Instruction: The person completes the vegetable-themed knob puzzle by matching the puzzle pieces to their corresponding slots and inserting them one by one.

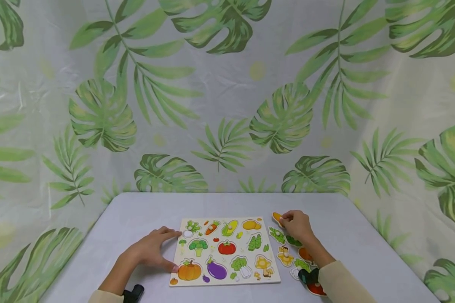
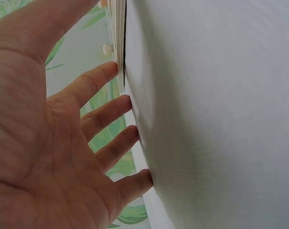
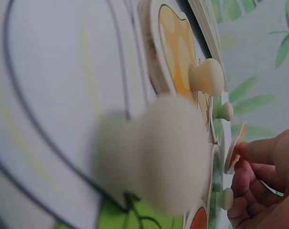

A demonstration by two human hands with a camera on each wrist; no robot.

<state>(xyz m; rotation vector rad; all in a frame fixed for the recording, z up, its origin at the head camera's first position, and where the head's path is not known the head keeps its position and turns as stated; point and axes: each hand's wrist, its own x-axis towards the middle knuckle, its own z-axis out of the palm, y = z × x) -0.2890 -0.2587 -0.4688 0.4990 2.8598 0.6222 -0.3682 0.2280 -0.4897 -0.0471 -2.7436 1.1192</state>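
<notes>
To right of puzzle board point(image 1: 242, 249), right hand point(image 1: 297, 225) pinches orange piece point(image 1: 277, 217); on other side, left hand point(image 1: 150, 251) touches board, fingers spread apart

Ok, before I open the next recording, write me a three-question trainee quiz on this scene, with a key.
1. Fill in: on the thin rectangular white board, the large purple eggplant picture sits between the round orange pumpkin picture and the ______.
2. What pinches the flat orange cutout piece? A) left hand B) right hand C) both hands
3. True or false: the loose knobbed pieces lie left of the board.

Key:
1. Leafy green cabbage picture with white stalks.
2. B, the right hand.
3. False; the loose knobbed pieces lie to its right.
</notes>
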